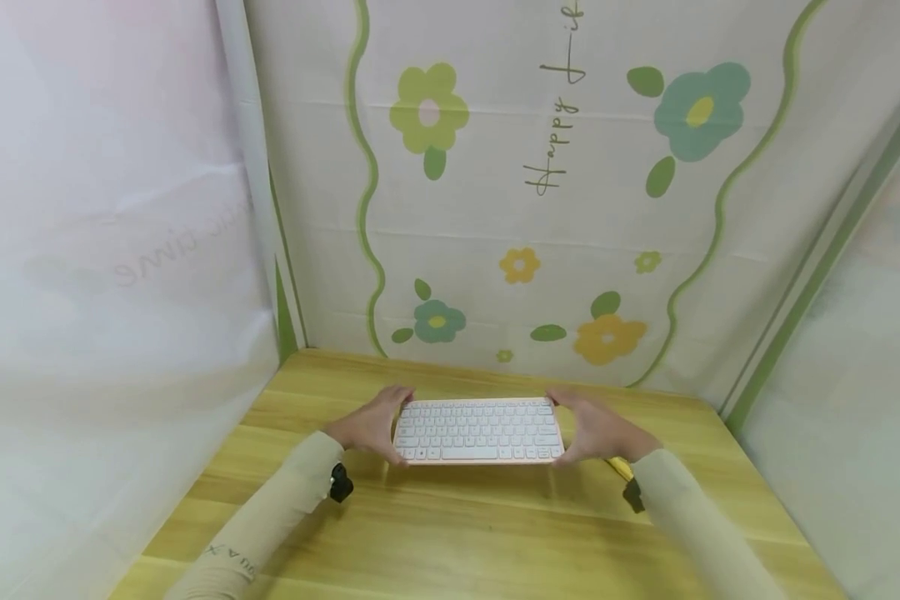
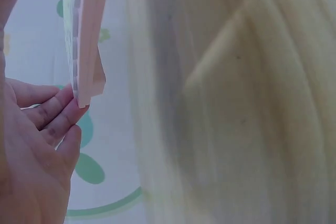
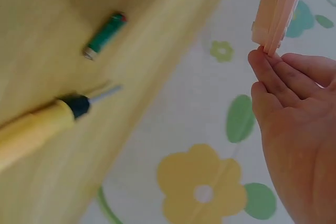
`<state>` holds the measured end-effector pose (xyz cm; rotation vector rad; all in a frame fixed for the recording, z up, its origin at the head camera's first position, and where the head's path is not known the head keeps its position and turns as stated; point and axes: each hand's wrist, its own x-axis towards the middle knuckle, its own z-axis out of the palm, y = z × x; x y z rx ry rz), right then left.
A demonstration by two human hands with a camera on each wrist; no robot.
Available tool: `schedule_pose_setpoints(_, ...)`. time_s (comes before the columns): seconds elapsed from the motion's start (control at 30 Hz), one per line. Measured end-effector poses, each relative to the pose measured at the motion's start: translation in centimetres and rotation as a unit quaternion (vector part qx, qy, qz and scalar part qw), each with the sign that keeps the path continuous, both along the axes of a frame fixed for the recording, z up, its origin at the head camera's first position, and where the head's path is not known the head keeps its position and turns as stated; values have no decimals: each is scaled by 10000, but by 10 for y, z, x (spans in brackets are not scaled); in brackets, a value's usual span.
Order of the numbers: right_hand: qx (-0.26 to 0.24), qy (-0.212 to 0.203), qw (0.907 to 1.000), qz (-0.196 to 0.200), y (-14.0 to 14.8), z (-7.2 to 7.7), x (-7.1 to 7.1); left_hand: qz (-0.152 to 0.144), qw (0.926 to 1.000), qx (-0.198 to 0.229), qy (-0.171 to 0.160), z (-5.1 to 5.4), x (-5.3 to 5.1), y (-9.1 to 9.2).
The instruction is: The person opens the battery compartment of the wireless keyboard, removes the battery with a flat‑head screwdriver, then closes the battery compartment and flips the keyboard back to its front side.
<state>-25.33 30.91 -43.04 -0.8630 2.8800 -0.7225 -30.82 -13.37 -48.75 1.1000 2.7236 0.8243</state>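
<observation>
A slim white-keyed keyboard [image 1: 480, 431] with a pink frame is held just off the wooden table, its keys facing the head camera. The left hand [image 1: 375, 425] grips its left end, thumb at the near edge and fingers at the far edge. At the other end, the right hand [image 1: 598, 427] holds it the same way. Both wrist views show the pink keyboard edge-on, with fingertips of the left hand [image 2: 37, 150] and right hand [image 3: 299, 108] against its far edge. A wedge-shaped foot projects from its underside in the left wrist view.
On the wooden table [image 1: 450, 533], a yellow-handled screwdriver [image 3: 42, 129] lies by the right forearm, mostly hidden in the head view. A green battery [image 3: 105, 36] lies near its tip. Flower-printed white sheets [image 1: 465, 208] enclose the table's back and sides.
</observation>
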Motion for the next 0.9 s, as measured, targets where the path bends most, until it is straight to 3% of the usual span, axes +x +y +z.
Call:
schedule_pose_setpoints(0.2,89,-311,9993,-166,0,-36,-2,-68,9998,-158,-84,-11,0,2)
schedule_pose_setpoints(0.4,249,-535,9978,-291,0,-57,-3,-64,9995,-252,-191,-19,0,5)
schedule_pose_setpoints(0.63,393,-522,9961,-589,-4,-71,-3,34,9987,-400,-316,-24,-3,7)
schedule_pose_setpoints(0.9,471,-405,9959,-657,-7,-73,-2,5,9986,-422,-327,-24,-9,10)
